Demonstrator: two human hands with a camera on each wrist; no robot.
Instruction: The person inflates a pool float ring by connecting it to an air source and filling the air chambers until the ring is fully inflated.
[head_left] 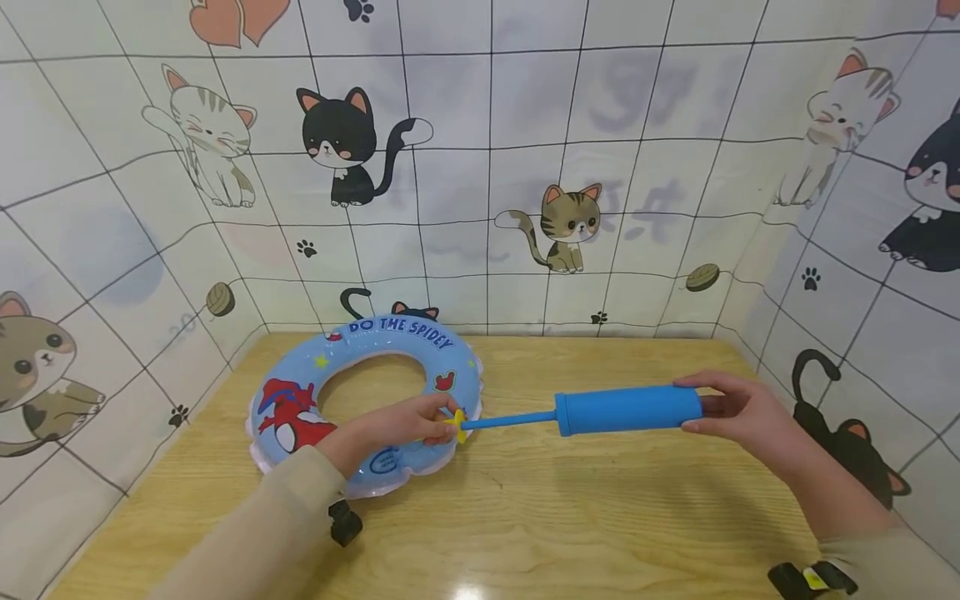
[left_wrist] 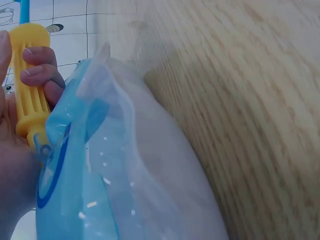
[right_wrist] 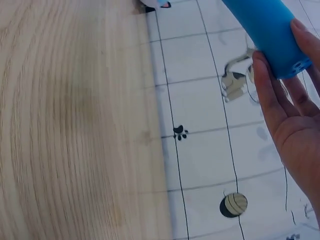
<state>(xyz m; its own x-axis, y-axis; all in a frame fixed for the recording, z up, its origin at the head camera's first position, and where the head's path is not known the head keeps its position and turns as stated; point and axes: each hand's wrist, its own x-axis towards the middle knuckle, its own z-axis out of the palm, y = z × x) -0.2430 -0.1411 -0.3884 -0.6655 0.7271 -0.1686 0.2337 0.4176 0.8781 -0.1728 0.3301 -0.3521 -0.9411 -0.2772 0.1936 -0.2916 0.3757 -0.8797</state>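
Note:
A blue hand pump (head_left: 630, 410) spans both hands, its thin rod (head_left: 517, 419) drawn out of the barrel toward the left. My left hand (head_left: 408, 429) grips its ribbed yellow handle (left_wrist: 31, 85), fingers curled round it. In the left wrist view the handle's narrow lower end meets the clear valve (left_wrist: 45, 151) of a light blue swim ring (head_left: 288, 371). That inflated ring, printed with a red figure and lettering, lies under and beside my left hand. My right hand (head_left: 731, 412) holds the far end of the barrel between thumb and fingers, above the table.
Both hands work over a wooden table (head_left: 540, 517). White tiled-pattern walls (head_left: 450, 183) with printed cats stand behind it and at both sides. A dark wrist strap piece (head_left: 345, 523) hangs under the left sleeve, and another (head_left: 813, 577) at the right.

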